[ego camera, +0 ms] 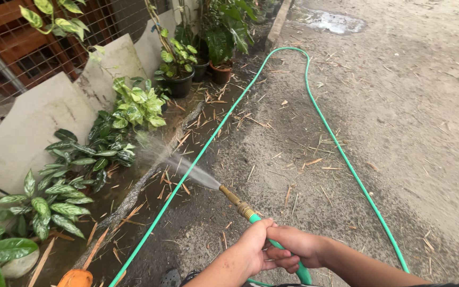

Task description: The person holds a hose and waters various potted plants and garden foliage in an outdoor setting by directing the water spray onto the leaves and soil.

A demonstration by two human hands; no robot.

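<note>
Green garden hose [314, 106] loops across the ground from 12 o'clock back to the hands; brass nozzle [236, 202] sprays toward 10 o'clock at the leafy plants [134, 106]. Left hand [251, 250] and right hand [298, 245] both wrap closed round the hose just behind the nozzle. Judgement: keep grip firm, aim low at roots.

Both bare hands grip a green rubber garden hose [314, 101] near its end: the left hand [253, 250] is wrapped around it just behind the brass metal nozzle [236, 201], and the right hand [299, 245] is closed on it directly behind, the two hands touching. A fan of water spray [179, 162] leaves the nozzle toward the leafy green-and-cream variegated plants [134, 106] along the pale stone slabs [38, 122]. The hose loops far out across the damp, straw-littered concrete ground [399, 106]. Black plastic pots [179, 84] and a terracotta clay pot [220, 72] stand farther up.
</note>
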